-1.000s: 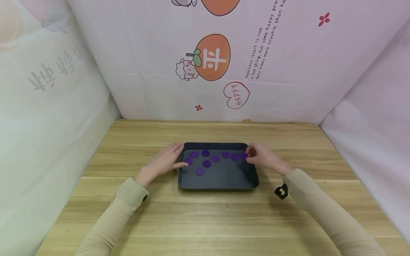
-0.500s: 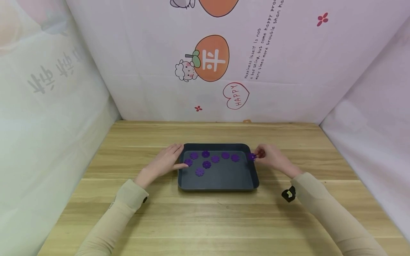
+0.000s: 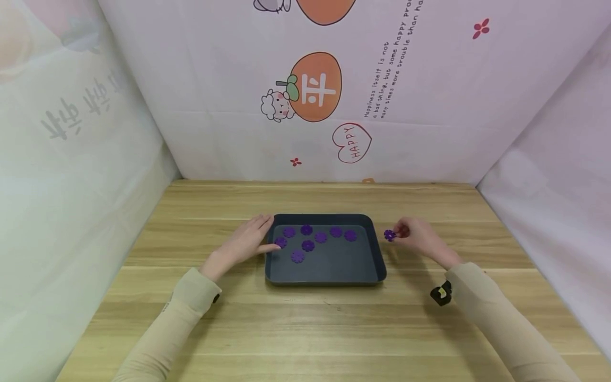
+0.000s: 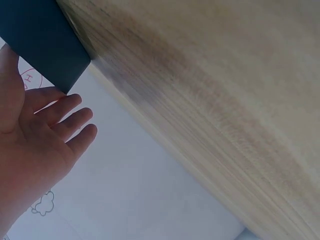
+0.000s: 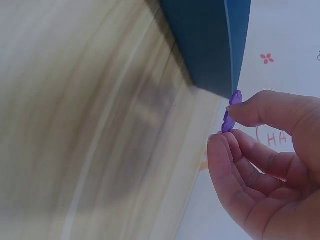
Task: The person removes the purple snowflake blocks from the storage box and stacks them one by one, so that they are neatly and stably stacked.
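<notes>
A dark grey tray (image 3: 329, 265) lies on the wooden table with several purple flower-shaped pieces (image 3: 307, 245) in its back and left part. My left hand (image 3: 242, 240) rests on the tray's left rim, fingers extended; in the left wrist view the fingertips of that hand (image 4: 42, 125) touch the tray's corner (image 4: 47, 45). Just right of the tray, my right hand (image 3: 420, 240) pinches one purple flower piece (image 3: 389, 235) above the table. The right wrist view shows the piece (image 5: 232, 112) between thumb and fingers of the hand (image 5: 270, 160), close to the tray wall (image 5: 207, 45).
The wooden table (image 3: 305, 329) extends around the tray. Behind it stands a white printed backdrop (image 3: 238, 143), with white sheets on the left (image 3: 95, 185) and right (image 3: 558, 175). A small black object (image 3: 441, 293) hangs at the right cuff.
My right hand has moved right, carrying a purple piece from inside the tray, over its right rim, to beyond it. My left hand has stayed on the left rim.
</notes>
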`<state>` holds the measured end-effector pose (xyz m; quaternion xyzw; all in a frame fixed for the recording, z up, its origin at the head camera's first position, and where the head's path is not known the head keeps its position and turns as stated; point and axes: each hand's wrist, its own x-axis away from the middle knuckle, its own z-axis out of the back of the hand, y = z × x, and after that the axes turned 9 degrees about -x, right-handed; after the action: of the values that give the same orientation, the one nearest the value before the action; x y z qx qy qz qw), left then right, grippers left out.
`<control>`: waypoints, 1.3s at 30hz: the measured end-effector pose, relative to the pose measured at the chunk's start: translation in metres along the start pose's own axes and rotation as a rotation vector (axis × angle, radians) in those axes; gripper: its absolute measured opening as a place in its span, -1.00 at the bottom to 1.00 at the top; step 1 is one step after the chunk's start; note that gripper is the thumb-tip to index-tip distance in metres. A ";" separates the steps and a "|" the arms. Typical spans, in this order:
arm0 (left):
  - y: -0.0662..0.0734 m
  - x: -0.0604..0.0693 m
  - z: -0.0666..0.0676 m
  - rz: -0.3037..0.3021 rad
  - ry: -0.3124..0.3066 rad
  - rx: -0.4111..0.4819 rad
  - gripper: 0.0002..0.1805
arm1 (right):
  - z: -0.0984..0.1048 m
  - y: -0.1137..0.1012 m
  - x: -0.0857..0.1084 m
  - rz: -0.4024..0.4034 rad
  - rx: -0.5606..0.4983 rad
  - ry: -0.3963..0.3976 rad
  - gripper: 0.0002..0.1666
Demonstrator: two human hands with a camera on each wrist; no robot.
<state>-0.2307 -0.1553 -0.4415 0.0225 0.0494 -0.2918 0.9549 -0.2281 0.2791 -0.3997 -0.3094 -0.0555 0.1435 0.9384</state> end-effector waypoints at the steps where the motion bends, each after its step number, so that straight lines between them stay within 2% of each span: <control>1: 0.000 0.000 0.000 0.001 -0.001 0.002 -0.07 | 0.000 0.002 0.001 -0.003 0.002 0.002 -0.75; 13: 0.000 -0.001 -0.002 0.005 -0.006 0.010 -0.07 | -0.001 0.029 0.006 -0.027 0.046 0.026 -0.77; 22: 0.000 -0.001 -0.003 0.006 -0.012 0.013 -0.06 | 0.000 0.041 0.011 -0.077 0.030 -0.011 -0.75; 39: 0.001 0.000 -0.001 0.001 0.005 0.007 -0.07 | 0.001 0.057 0.014 -0.084 0.011 -0.019 -0.74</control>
<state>-0.2303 -0.1549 -0.4430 0.0266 0.0506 -0.2915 0.9548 -0.2283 0.3273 -0.4329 -0.3003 -0.0767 0.1071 0.9447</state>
